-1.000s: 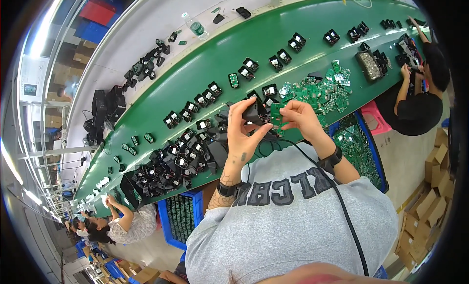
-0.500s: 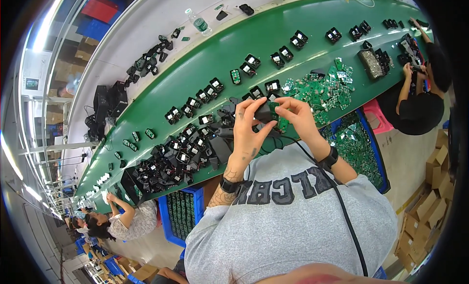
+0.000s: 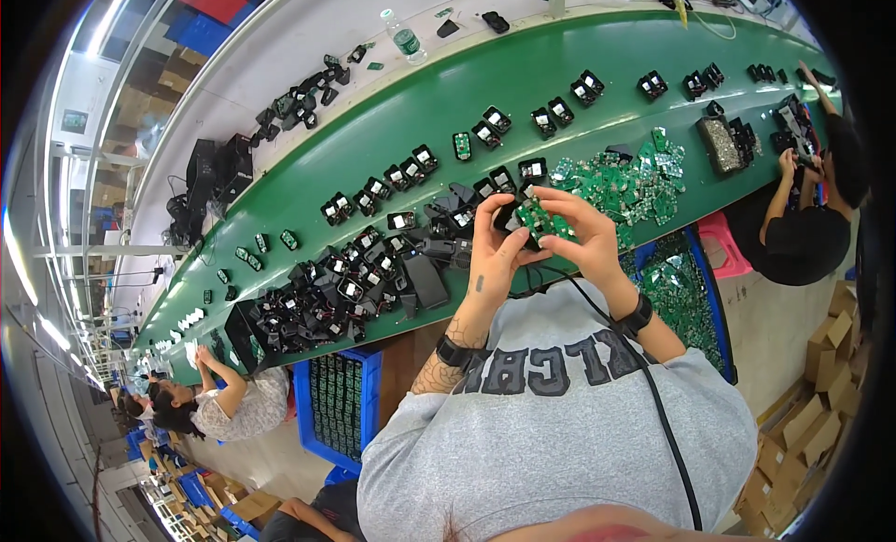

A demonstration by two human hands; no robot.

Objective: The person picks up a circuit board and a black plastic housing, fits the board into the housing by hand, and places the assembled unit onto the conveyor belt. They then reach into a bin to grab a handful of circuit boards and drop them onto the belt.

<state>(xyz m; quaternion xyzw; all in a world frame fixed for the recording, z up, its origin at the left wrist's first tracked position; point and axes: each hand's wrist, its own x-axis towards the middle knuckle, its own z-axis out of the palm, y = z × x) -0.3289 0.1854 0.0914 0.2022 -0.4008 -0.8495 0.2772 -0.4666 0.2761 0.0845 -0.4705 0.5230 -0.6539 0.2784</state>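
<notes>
Just above the near edge of the bench, my two hands meet around a green circuit board (image 3: 535,219). My left hand (image 3: 493,253) is closed on a black plastic housing (image 3: 507,217), partly hidden by the fingers and the board. From the other side, my right hand (image 3: 590,242) pinches the circuit board between thumb and fingers, holding it against or very near the housing. Whether the board sits inside the housing cannot be made out. Beyond my right hand spreads a heap of loose green circuit boards (image 3: 644,183).
A pile of black housings (image 3: 327,285) lies left on the green bench (image 3: 373,122), with rows of housings (image 3: 397,175) behind. Blue crates (image 3: 369,393) of boards stand below. A black cable (image 3: 644,379) crosses my shirt. Co-workers (image 3: 793,220) sit at both sides.
The green board now faces up between my hands, where mostly the dark housing showed before. My hands have turned and moved slightly right and down in view. The whole view has shifted a little.
</notes>
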